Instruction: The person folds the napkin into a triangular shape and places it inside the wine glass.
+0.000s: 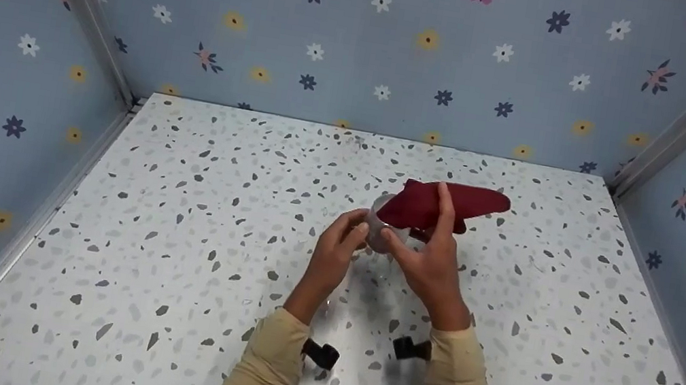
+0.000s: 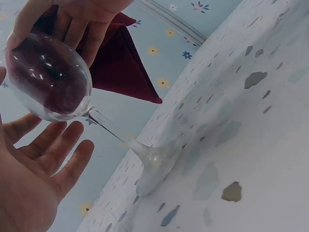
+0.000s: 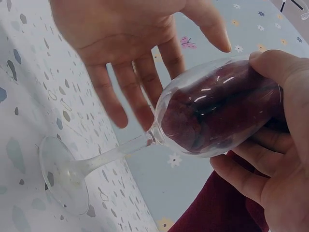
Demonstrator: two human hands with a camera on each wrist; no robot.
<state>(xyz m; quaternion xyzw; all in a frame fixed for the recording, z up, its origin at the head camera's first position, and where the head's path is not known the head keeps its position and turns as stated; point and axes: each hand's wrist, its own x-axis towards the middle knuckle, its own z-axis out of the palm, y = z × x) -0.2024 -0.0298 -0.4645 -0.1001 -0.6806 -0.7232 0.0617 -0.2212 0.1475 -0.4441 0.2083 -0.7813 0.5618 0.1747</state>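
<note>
A clear wine glass [image 1: 380,241] is tilted over the table, its foot close to the surface; whether they touch I cannot tell. Part of a dark red cloth [image 1: 420,206] is stuffed into the bowl, and the rest hangs out over the rim. My right hand [image 1: 434,265] grips the bowl near its rim, the thumb [image 3: 277,67] on one side and fingers on the other, with cloth against the hand. On the other side of the bowl is my left hand [image 1: 334,246], its fingers spread and loosely bent beside the glass [image 2: 48,92].
The white speckled table [image 1: 169,247] spreads out on all sides of the hands. Blue flowered panels [image 1: 374,39] stand behind it and to the left and right. Black wrist mounts [image 1: 323,354] stick out inward from both sleeves.
</note>
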